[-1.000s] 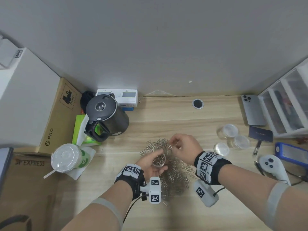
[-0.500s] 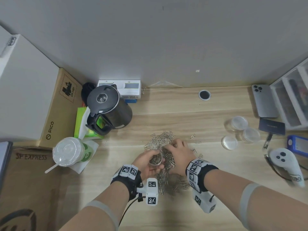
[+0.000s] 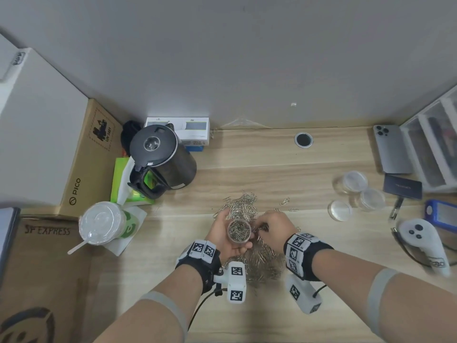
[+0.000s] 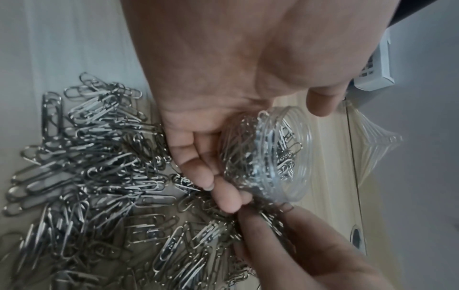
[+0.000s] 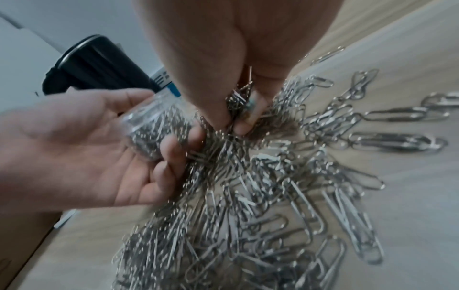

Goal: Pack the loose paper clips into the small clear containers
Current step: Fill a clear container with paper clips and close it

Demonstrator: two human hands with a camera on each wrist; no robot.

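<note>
A heap of silver paper clips [image 3: 259, 261] [image 4: 94, 176] [image 5: 285, 196] lies on the wooden desk [image 3: 272, 174]. My left hand [image 3: 228, 240] [image 4: 223, 137] [image 5: 82, 149] grips a small clear round container [image 3: 239, 230] [image 4: 270, 155] [image 5: 154, 129], nearly full of clips, just above the heap. Beside its right rim, my right hand [image 3: 268, 225] [image 5: 231, 117] [image 4: 285, 235] pinches a bunch of clips [image 5: 238, 100] between thumb and fingers.
Clear containers [image 3: 352, 181] [image 3: 371, 199] and a loose lid [image 3: 340, 210] stand at the right. A black kettle [image 3: 160, 159], a lidded cup [image 3: 103, 222] and cardboard boxes [image 3: 84, 164] fill the left. A phone [image 3: 390, 149], a drawer unit [image 3: 435, 134] and a white controller [image 3: 425, 243] sit far right.
The container in my left hand has come up to face the camera. My right hand has drawn back from the far part of the heap to the container's right rim, gathering clips.
</note>
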